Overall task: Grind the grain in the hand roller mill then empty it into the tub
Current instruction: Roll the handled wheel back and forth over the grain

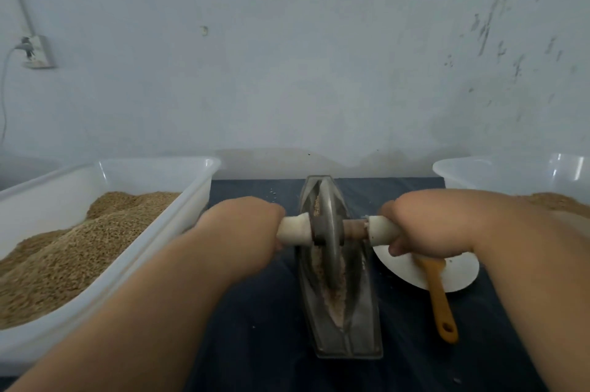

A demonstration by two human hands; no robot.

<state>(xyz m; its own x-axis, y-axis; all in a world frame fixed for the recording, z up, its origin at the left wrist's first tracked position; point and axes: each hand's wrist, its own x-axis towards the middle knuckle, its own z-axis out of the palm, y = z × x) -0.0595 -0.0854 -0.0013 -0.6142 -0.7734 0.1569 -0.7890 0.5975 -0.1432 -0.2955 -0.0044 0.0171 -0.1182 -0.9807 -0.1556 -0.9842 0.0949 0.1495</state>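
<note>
Left hand (242, 227) and right hand (426, 225) grip the white handles (294, 229) either side of the mill (364, 321), which apparently holds crushed grain (322, 291).

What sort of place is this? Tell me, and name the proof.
Likely a small grain-processing workroom: a hand roller mill on a dark cloth, a white tub of grain beside it, a scuffed wall.

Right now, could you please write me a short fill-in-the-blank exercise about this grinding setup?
1. The left hand and right hand each grip a ____ handle of the roller wheel.
2. The brush rests on a white ____, right of the mill trough.
3. The left tub is filled with ____.
Missing: white; plate; grain.
</note>
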